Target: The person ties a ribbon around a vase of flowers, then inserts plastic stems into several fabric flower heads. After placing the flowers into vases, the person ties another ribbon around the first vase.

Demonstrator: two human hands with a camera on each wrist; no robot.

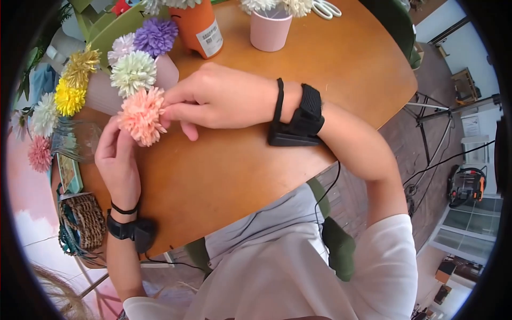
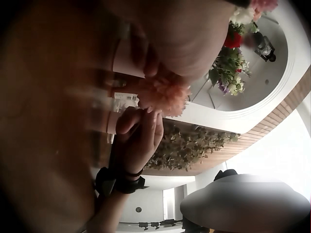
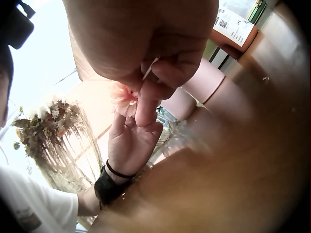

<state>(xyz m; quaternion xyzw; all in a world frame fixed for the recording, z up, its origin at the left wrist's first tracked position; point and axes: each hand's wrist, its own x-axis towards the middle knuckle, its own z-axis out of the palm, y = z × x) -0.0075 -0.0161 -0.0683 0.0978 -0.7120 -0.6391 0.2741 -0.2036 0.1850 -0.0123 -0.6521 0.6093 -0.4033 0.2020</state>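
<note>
A peach artificial flower [image 1: 142, 116] is between my two hands, above the table. My left hand [image 1: 120, 165] is at its lower left edge, thumb and fingertips against the petals. From the right, my right hand [image 1: 208, 98] grips the flower close behind its head. A thin white stick [image 3: 151, 68] shows between the right fingers in the right wrist view. That view also shows the peach petals [image 3: 124, 97] above the left hand's fingers. In the left wrist view, the peach flower [image 2: 165, 96] lies between the near left hand and the right hand [image 2: 141, 141].
Purple [image 1: 156, 36], white [image 1: 133, 73] and yellow [image 1: 70, 97] flowers stand beyond the hands. An orange pot [image 1: 198, 29] and a pink pot [image 1: 270, 33] are at the back, near white-handled scissors [image 1: 326, 9]. A woven basket [image 1: 85, 221] sits on the left.
</note>
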